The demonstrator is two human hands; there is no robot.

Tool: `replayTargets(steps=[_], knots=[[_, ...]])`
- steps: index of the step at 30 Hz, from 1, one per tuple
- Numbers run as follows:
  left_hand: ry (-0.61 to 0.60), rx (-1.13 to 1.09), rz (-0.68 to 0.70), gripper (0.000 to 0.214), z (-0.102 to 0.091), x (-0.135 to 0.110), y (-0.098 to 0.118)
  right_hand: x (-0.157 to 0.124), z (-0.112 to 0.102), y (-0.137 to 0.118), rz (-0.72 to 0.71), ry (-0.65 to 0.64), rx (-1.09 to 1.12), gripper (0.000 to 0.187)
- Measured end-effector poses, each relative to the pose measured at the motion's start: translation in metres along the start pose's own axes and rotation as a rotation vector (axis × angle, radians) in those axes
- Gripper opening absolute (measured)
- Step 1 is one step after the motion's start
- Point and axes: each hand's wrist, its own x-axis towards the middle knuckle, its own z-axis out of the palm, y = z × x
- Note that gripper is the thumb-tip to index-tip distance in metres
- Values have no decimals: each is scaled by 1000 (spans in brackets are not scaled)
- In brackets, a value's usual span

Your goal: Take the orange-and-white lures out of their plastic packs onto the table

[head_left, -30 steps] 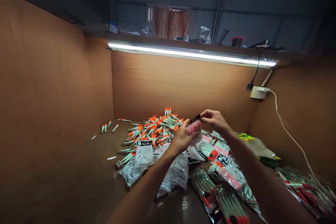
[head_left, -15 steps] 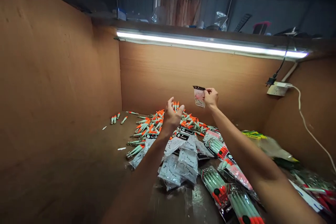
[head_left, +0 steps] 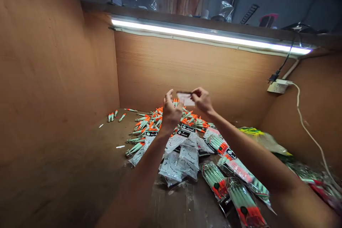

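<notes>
My right hand (head_left: pixel 203 99) pinches a small printed packet (head_left: pixel 186 99) by its dark top edge, holding it above the heap of lures; the packet is blurred. Close to its other edge is my left hand (head_left: pixel 171 112), thumb and fingers apart; no firm grip on the packet shows. Beneath both hands lies a heap of squid jigs (head_left: pixel 144 125) with orange heads, pale green bodies and metal hooks. In front of the heap, flat clear packets with black headers (head_left: pixel 171 165) are piled up.
Filled packs of squid jigs (head_left: pixel 215 181) lie at the front right. A yellow and clear plastic bag (head_left: pixel 264 139) is at the right, below a power socket (head_left: pixel 279 86) with a hanging white cable. Wooden walls enclose the bench, and a tube light (head_left: pixel 208 35) runs along the shelf.
My right hand has moved left with the packet, bringing it beside my left hand. The packet has turned and looks flatter. The camera view has shifted slightly.
</notes>
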Motion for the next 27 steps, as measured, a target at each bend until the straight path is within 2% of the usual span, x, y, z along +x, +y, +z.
replayTargets(steps=[2,3,4,5,8,9,10,12,14,17,19,23,25,27], knots=[[33,28,88,59,-1,-2,8,-37,-4,-9,-98,-348,-118,15],[39,48,131,56,-2,-3,12,-53,-11,-9,-103,-534,-175,21],[36,68,164,55,-2,-5,15,-67,-21,-7,-83,-629,-235,28],[23,84,185,54,-3,-6,19,-78,-35,-3,-35,-648,-320,31],[-36,114,178,56,-1,-9,26,-97,-95,23,268,-475,-740,21],[-52,115,168,57,0,-10,27,-102,-116,33,422,-478,-887,15],[-64,114,161,57,1,-11,27,-109,-136,42,530,-500,-950,9],[-90,114,167,57,4,-13,27,-127,-169,60,667,-551,-969,16],[-138,137,200,55,9,-16,26,-147,-188,72,731,-583,-905,20],[-236,224,289,51,15,-24,25,-166,-197,80,769,-561,-782,17],[-331,285,373,51,19,-32,24,-166,-196,79,761,-508,-690,13],[-699,412,556,63,27,-50,16,-149,-191,68,676,-381,-507,18],[-858,511,574,68,32,-59,6,-140,-189,60,626,-332,-428,23],[-935,597,523,69,39,-68,-5,-135,-186,50,549,-263,-362,27]])
